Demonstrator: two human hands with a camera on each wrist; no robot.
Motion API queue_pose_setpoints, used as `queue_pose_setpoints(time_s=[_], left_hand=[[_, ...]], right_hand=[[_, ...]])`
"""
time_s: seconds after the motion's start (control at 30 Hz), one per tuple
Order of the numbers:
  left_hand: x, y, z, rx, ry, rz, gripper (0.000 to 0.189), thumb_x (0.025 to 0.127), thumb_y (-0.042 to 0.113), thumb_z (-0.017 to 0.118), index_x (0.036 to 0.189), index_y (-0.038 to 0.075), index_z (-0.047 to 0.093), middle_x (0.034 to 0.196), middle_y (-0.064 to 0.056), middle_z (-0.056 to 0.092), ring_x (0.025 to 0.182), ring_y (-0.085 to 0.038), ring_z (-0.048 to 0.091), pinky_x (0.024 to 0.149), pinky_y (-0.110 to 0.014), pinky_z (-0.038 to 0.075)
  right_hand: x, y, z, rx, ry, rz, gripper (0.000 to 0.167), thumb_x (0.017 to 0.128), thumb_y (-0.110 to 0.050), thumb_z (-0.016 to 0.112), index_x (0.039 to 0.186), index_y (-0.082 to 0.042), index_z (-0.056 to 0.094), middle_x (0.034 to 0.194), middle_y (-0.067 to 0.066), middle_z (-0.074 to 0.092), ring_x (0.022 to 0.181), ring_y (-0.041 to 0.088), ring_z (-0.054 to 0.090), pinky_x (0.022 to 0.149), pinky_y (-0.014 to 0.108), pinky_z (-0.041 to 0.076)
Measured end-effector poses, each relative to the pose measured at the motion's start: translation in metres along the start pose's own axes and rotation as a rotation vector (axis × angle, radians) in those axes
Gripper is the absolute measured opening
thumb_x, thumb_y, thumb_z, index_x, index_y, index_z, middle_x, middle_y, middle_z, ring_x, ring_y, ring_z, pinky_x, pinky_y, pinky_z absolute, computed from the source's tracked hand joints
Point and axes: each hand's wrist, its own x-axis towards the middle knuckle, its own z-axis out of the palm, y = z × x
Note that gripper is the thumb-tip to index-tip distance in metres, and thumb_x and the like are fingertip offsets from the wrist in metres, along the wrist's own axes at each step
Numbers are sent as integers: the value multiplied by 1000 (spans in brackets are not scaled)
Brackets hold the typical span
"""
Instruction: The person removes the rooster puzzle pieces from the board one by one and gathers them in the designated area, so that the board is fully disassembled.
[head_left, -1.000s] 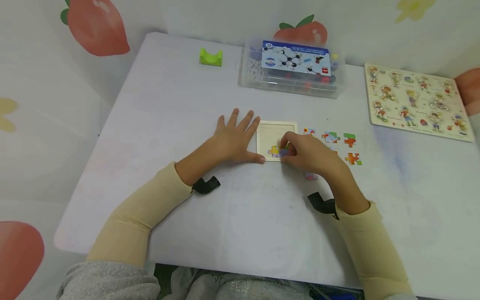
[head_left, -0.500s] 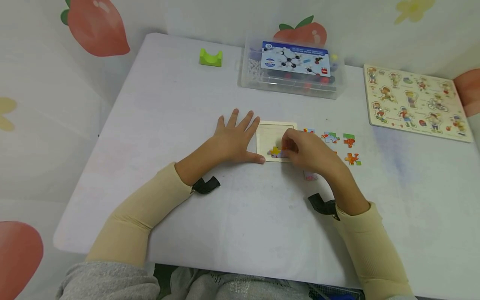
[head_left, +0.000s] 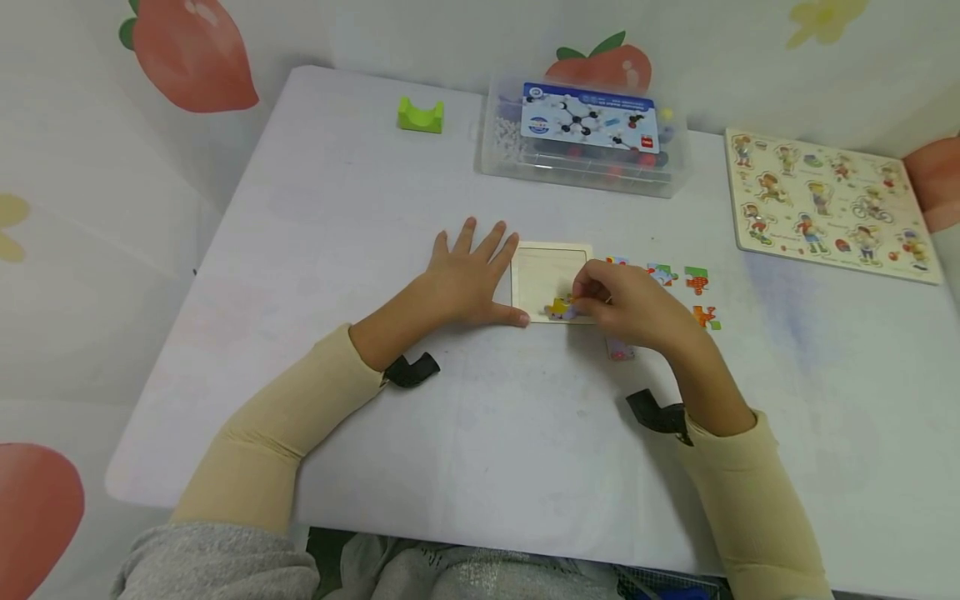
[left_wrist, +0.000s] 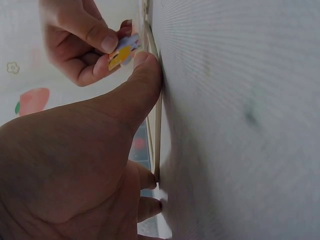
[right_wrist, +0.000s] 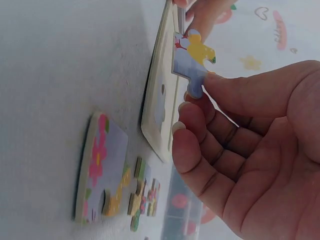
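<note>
Between thumb and fingers, my right hand [head_left: 633, 304] pinches a yellow and lilac jigsaw piece [head_left: 558, 309], held tilted over the lower right part of a small square wooden puzzle tray [head_left: 515, 279]. The right wrist view shows this jigsaw piece [right_wrist: 187, 62] raised off the tray [right_wrist: 150, 112]. My left hand [head_left: 467, 285] rests on the table with fingers spread, its thumb at the tray's lower left corner. Loose jigsaw pieces lie right of the tray: a red and green one [head_left: 696, 281], an orange one [head_left: 704, 316] and a pink-flowered one [right_wrist: 102, 165]. Others are partly hidden behind my right hand.
Toward the back of the table [head_left: 450, 433] stands a clear plastic box [head_left: 577, 171] with a blue-and-white card on it. A green curved block [head_left: 420, 117] is left of that box. On the far right lies a wooden picture board [head_left: 832, 204].
My right hand has shifted slightly to the right, drawing the jigsaw piece with it and tilting it. The left hand has stayed in place.
</note>
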Motion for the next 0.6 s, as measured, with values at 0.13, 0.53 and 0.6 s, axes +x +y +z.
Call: queue_pose_setpoints(time_s=[0.13,0.53,0.6], left_hand=[[0,0,0,4,-4,0,117,83,85,46,162,15,-5,168,-9,-8,150,-44,-6,113,-66,12],[-1,-1,-1,-12,-9,6,117,84,84,47,162,15,-5,167,-10,-8,150,-45,-7,113,-67,10],[-1,-1,-1,-14,-6,7,117,84,84,47,162,14,-5,167,-10,-8,150,-45,-7,113,-67,10]], right_hand=[[-4,3,-2,18,-3,8,5,93,1,65,96,-1,61,88,8,64,82,22,57,75,37,46],[-24,16,-15,35,-9,33,4,93,1,63,95,-1,60,88,8,62,82,21,57,72,30,45],[-27,19,-16,33,-9,48,4,94,1,63,95,-1,59,89,8,62,83,22,57,73,29,45]])
